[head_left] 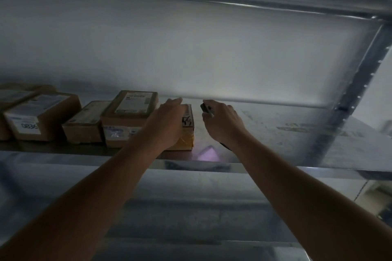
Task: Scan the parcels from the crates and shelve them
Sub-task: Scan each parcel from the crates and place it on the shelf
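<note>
A small brown parcel (188, 127) with black handwriting and yellow tape lies on the metal shelf (275, 133). My left hand (167, 123) rests on top of it, fingers spread over its upper face, covering most of it. My right hand (222, 123) hovers just to the right of the parcel, closed around a dark scanner (205, 109) whose tip sticks out above the fingers. A purple patch of light (206, 153) falls on the shelf's front edge below that hand.
Several cardboard parcels with white labels (129, 116) (83, 122) (40, 116) line the shelf to the left. A steel upright (360, 74) stands at the right. Bare shelf stretches right of my hands. A lower shelf level (191, 214) shows beneath.
</note>
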Demonstrator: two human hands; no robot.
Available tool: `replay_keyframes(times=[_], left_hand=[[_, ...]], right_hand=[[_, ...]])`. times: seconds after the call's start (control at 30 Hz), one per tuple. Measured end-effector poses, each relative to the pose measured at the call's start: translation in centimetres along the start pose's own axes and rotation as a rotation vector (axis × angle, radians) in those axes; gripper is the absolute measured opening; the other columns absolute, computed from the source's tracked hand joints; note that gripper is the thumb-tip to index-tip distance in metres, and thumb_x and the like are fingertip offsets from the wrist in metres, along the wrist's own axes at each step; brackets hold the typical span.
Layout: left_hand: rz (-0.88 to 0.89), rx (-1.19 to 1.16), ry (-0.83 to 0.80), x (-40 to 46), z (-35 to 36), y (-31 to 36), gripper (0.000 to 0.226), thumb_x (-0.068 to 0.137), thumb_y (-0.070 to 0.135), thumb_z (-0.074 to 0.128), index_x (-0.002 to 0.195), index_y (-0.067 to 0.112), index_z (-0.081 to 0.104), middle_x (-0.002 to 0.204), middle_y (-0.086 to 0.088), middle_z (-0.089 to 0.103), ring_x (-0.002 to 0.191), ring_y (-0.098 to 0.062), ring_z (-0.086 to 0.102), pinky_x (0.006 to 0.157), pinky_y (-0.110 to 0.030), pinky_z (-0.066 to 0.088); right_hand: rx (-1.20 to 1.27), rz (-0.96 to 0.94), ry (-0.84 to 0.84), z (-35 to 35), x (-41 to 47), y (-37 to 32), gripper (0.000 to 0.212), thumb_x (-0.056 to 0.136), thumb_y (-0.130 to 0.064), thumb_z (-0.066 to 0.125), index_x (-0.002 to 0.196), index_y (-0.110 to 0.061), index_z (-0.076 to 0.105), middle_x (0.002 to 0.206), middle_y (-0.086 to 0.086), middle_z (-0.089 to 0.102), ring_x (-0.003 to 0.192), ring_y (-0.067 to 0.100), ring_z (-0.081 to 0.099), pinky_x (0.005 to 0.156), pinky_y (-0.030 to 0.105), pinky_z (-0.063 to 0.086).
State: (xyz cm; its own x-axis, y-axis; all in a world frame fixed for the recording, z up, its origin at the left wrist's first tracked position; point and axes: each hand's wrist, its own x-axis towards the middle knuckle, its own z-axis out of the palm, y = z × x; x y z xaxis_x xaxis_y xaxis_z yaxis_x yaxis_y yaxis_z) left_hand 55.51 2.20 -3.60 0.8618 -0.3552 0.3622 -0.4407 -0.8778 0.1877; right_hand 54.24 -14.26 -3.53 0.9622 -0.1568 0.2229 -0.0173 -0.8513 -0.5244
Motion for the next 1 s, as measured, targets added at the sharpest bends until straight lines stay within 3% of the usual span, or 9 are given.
replay_keyframes(times=[0.13,0.27,0.47,0.8,1.0], left_hand=[[0.096,-0.03,0.046,-0.2,0.0,1.1,0.052,0.108,0.024,0.056,0.158,0.015,0.044,0.166,-0.005,0.04,0.151,-0.024,0.041,0.126,-0.047,0.025],[0.203,-0.082,-0.012,-0.9,0.3,3.5,0.056,0.111,0.039,0.044,0.162,0.015,0.037,0.167,-0.006,0.038,0.152,-0.025,0.039,0.125,-0.045,0.031],[0.329,-0.109,-0.064,-1.9,0.7,9.5,0.061,0.11,0.046,0.042,0.164,0.019,0.033,0.169,-0.003,0.034,0.151,-0.028,0.04,0.12,-0.048,0.038],[0.557,-0.128,-0.108,-7.0,2.4,26.4,0.059,0.109,0.047,0.044,0.161,0.019,0.037,0.168,-0.002,0.037,0.151,-0.025,0.04,0.118,-0.044,0.041],[0.674,-0.161,-0.13,-12.0,4.8,40.5,0.054,0.108,0.046,0.049,0.155,0.02,0.047,0.159,-0.003,0.049,0.14,-0.028,0.053,0.11,-0.042,0.046]], right_hand=[[-0.149,0.031,0.068,-1.5,-1.9,1.0,0.044,0.111,-0.036,0.044,0.155,-0.035,0.046,0.132,0.017,0.055,0.112,0.043,0.059,0.084,0.043,0.046],[-0.23,0.102,0.134,-3.5,-4.6,2.7,0.043,0.111,-0.038,0.043,0.154,-0.037,0.046,0.136,0.017,0.053,0.114,0.044,0.058,0.093,0.052,0.051],[-0.324,0.192,0.208,-7.1,-10.5,6.0,0.043,0.112,-0.037,0.045,0.155,-0.038,0.043,0.146,0.015,0.046,0.122,0.043,0.055,0.098,0.052,0.053],[-0.429,0.339,0.31,-16.1,-23.5,17.1,0.049,0.112,-0.038,0.047,0.16,-0.04,0.036,0.153,0.014,0.041,0.13,0.046,0.051,0.102,0.056,0.053],[-0.513,0.464,0.352,-22.6,-33.2,26.3,0.046,0.111,-0.04,0.048,0.157,-0.04,0.043,0.146,0.015,0.048,0.122,0.045,0.056,0.09,0.048,0.052]])
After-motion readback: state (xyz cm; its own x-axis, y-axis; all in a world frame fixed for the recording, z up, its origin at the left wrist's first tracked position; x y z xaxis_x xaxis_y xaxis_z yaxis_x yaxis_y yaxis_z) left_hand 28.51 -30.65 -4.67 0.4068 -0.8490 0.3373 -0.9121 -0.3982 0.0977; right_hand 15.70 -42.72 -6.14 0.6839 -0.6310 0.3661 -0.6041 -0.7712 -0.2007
